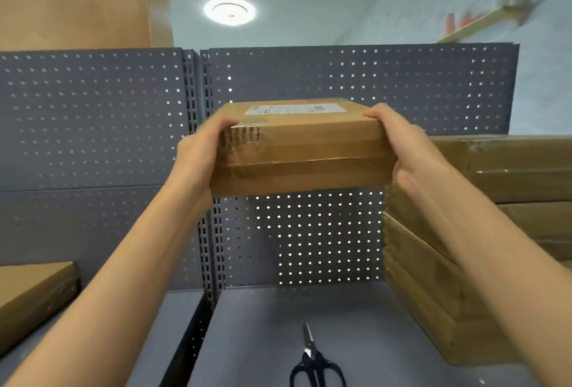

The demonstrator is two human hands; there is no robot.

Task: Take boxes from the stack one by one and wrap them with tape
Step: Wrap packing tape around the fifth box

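Presently, box (298, 145): flat brown carton held up in the air in front of the grey pegboard back panel (93, 120), above the shelf surface.
Box orientation: long axis runs left to right across the view; broad top face roughly level, tipped slightly toward the person; white label (294, 109) on the top face near the far edge.
Box surface: glossy clear tape wrinkled over the near-left corner; seams run lengthwise along the front side.
Left hand (198, 157): grips the left end of the box, thumb curled over the top corner, remaining fingers hidden behind or beneath.
Right hand (408, 151): grips the right end, fingers hooked over the top edge, palm against the side.
Stack of boxes (495, 201): similar cartons piled at right, just beside the held box; cannot tell whether they touch.
Shelf (356, 324): grey, below the box.
Scissors (314, 362): black-handled, lying on the shelf, blades pointing away from the person.
Single carton (31, 290): lower left, on the neighbouring shelf.
Large carton (77, 2): upper left, above the panel.
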